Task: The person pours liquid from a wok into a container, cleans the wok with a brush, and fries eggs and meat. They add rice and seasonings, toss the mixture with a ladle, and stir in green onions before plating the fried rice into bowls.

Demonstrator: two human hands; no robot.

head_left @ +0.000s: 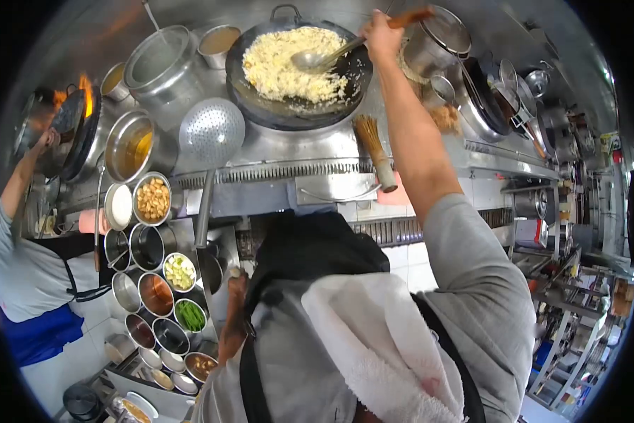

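Fried rice with yellow bits (281, 63) fills much of a black wok (303, 120) at the top centre. My right hand (384, 37) is closed round the wooden handle of a metal ladle (313, 60), whose bowl rests in the rice. Low beside my body, my left hand (238, 282) hangs near the counter's edge; its fingers are too small and partly hidden to read. A perforated skimmer (212, 132) lies left of the wok, its handle pointing towards me. To the wok's lower right lies a bamboo brush (374, 151).
Pots stand left and right of the wok, including a large steel pot (158, 60). Several bowls of ingredients, one with green vegetables (190, 315), line the left side. At the far left, a co-worker's hand (47, 139) is at another wok near flames (85, 95). Shelves stand at right.
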